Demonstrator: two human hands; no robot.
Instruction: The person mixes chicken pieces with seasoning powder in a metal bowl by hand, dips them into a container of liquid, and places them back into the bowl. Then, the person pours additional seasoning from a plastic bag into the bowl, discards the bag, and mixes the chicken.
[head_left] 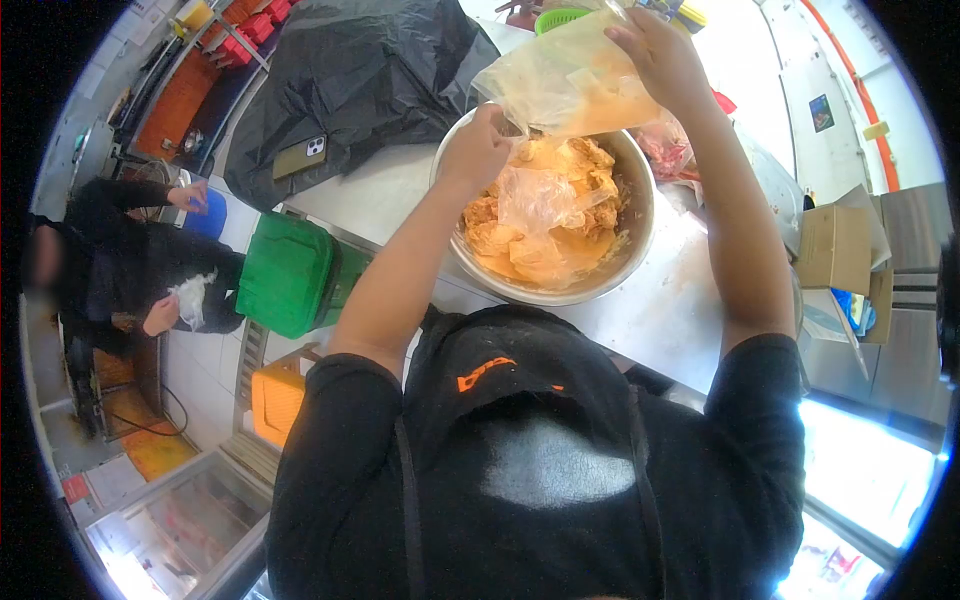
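Observation:
A large metal bowl (645, 215) stands on the metal table, filled with orange-coated lumps (585, 165) that look like marinated meat. A crumpled clear plastic film (540, 205) lies over the lumps. Above the bowl's far rim, a clear plastic bag (570, 90) with orange smears inside is stretched between my hands. My right hand (655, 60) grips its upper right end, raised high. My left hand (480, 150) is closed by its lower left edge, seemingly pinching the plastic; the fingertips are partly hidden.
Black plastic sheeting (350, 80) with a phone (300, 157) covers the table's left. Pinkish raw meat in plastic (665, 145) lies right of the bowl. A green lidded bin (285, 275) stands left. Another person (130, 260) there holds a white plastic bag (193, 300). Cardboard boxes (835, 250) sit right.

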